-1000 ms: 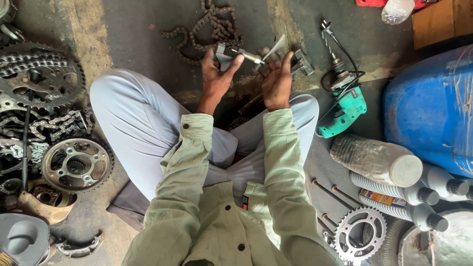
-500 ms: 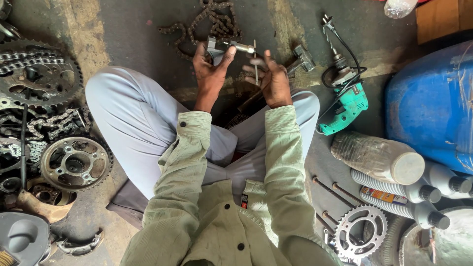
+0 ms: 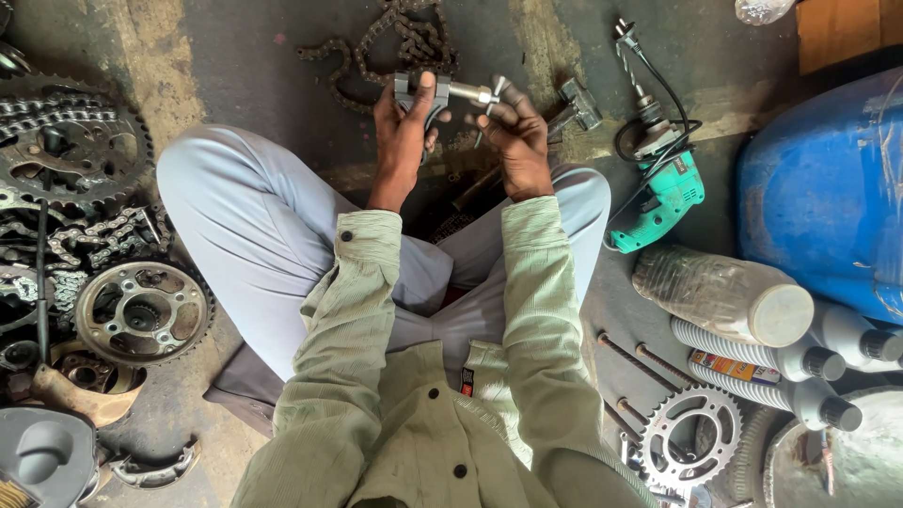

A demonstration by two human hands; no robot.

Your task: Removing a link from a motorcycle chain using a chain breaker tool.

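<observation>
I sit cross-legged on a grimy concrete floor. My left hand grips the dark body of a small metal chain tool held above my knees. My right hand pinches the tool's silver screw handle at its right end. A loose rusty drive chain lies on the floor just beyond both hands. A hammer-like metal tool rests right of my right hand.
Sprockets and chains pile up at the left. A green electric drill with its cord lies at the right, beside a blue drum, plastic bottles, long bolts and another sprocket.
Both hands have shifted slightly left and the chain tool has been turned level; my right hand has moved from a separate rod onto the tool's screw end.
</observation>
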